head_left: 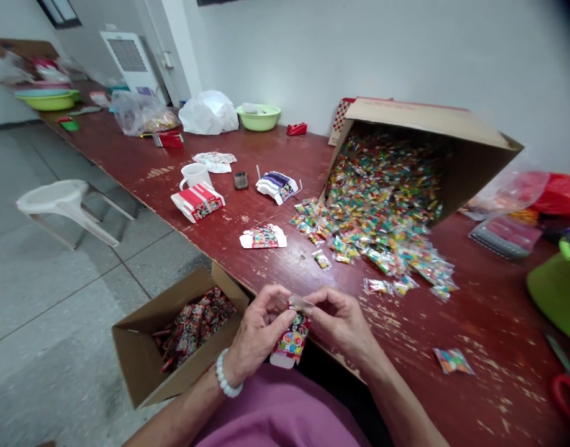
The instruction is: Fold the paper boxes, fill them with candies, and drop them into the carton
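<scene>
Both my hands hold one small printed card packet (290, 340) over the near edge of the red table (275, 261). My left hand (259, 332), with a white bead bracelet on the wrist, pinches its left top corner. My right hand (343, 320) pinches the top right, fingers closed on its upper flap. A large cardboard box (452, 130) lies tipped on its side, spilling many small clear bags of coloured candy (382, 242) across the table. An open box (140, 354) at my left, below the table edge, holds finished packets (194, 326).
Flat card packets (264, 237) and stacks (199, 202), (278, 185) lie mid-table with a white mug (194, 175) and a phone (241, 180). Green basins (258, 117), (552, 295), plastic bags, and red scissors (567, 391) sit around. A white plastic stool (64, 198) stands on the floor.
</scene>
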`<state>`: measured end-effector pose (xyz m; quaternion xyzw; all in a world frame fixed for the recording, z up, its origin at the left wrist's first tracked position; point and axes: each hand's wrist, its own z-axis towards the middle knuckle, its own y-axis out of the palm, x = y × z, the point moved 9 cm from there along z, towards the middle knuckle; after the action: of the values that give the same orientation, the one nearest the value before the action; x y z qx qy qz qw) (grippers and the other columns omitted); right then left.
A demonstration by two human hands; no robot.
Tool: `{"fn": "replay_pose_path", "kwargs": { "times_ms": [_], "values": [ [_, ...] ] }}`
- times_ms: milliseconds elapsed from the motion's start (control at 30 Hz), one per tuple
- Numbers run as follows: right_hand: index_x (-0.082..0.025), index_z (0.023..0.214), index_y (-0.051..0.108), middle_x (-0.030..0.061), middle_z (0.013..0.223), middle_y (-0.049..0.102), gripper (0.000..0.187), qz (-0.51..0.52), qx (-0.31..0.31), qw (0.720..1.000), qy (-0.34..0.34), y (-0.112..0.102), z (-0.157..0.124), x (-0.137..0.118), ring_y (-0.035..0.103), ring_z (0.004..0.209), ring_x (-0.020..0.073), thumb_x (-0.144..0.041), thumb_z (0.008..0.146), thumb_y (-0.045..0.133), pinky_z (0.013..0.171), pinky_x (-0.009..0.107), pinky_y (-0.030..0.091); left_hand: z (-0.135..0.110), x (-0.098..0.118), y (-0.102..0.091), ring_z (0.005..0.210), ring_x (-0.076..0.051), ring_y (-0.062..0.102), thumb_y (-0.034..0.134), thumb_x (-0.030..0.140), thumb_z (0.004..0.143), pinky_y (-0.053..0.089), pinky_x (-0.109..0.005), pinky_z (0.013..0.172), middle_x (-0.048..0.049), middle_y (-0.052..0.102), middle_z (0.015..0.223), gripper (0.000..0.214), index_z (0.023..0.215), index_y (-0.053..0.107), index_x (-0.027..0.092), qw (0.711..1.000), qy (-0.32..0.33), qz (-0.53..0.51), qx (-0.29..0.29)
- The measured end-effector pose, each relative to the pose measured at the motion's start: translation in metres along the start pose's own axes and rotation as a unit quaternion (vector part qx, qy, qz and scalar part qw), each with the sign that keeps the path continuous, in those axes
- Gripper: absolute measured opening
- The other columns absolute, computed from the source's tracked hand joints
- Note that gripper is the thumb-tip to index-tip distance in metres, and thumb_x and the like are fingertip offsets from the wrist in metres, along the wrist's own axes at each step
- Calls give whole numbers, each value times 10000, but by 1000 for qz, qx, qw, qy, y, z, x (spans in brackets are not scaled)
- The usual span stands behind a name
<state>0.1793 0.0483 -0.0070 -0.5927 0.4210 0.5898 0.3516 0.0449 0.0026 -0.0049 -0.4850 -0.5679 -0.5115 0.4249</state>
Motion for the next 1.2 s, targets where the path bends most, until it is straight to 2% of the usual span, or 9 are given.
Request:
{"fn": "replay_pose_path", "kwargs": {
  "times_ms": [67,167,233,300,400,567,767,933,1200],
  "values": [
    [-175,777,703,20,735,650,179,-53,21,997,-43,-3,-3,-8,586,653,137,-348,810,736,602,249,460,0,-10,1,685,-100,583,719,317,824,465,-203,645,50,589,771,453,1199,476,244,996,-46,-73,-3],
    [-189,796,681,9,747,621,159,-67,33,993,-86,-3,-6,-15,576,596,120,-337,854,686,546,238,451,-4,-28,19,636,-141,644,620,445,877,513,-256,582,-3,625,854,460,1253,447,243,971,-157,-168,-72],
    [-197,829,677,18,789,632,136,-100,4,989,-110,4,-8,-21,608,634,130,-320,882,654,573,244,475,-8,-36,30,528,-167,649,487,545,916,512,-281,479,-38,648,851,495,1307,433,246,951,-213,-197,-103],
    [-200,847,682,36,851,662,126,-137,-32,982,-128,12,-10,-27,637,711,144,-301,902,631,646,258,499,-9,-40,31,452,-163,626,410,593,928,492,-265,415,-39,649,781,555,1361,422,247,949,-233,-196,-86],
    [-192,813,647,47,955,690,165,-90,-57,990,-92,15,-9,-24,613,632,110,-308,920,601,611,249,503,-7,-40,28,435,-151,620,363,622,931,484,-237,400,-42,649,730,618,1397,436,223,959,-226,-164,-52],
    [-189,844,637,50,1078,691,101,-25,-57,998,-19,15,-2,-7,568,559,76,-284,880,639,518,214,486,-3,-34,29,426,-140,620,312,673,918,475,-216,383,-57,668,743,711,1430,444,197,971,-199,-119,-57],
    [-171,787,620,54,1030,704,146,45,-50,998,19,15,1,0,553,497,68,-289,869,641,464,211,459,-2,-26,30,440,-133,625,325,670,918,481,-208,389,-69,695,758,721,1458,425,204,981,-165,-68,-73],
    [-181,812,648,50,1025,708,172,14,-32,999,8,12,-3,-5,591,580,95,-340,878,644,523,222,487,-2,-23,26,443,-127,614,351,641,928,480,-209,402,-57,679,722,691,1426,478,180,985,-153,-32,-70],
    [-173,937,653,24,785,695,249,65,-74,993,69,18,-3,3,588,537,110,-410,863,670,522,240,485,-2,-36,26,421,-131,604,421,595,919,466,-210,393,-40,683,691,605,1322,552,164,974,-188,-112,-59]
  ]
}}
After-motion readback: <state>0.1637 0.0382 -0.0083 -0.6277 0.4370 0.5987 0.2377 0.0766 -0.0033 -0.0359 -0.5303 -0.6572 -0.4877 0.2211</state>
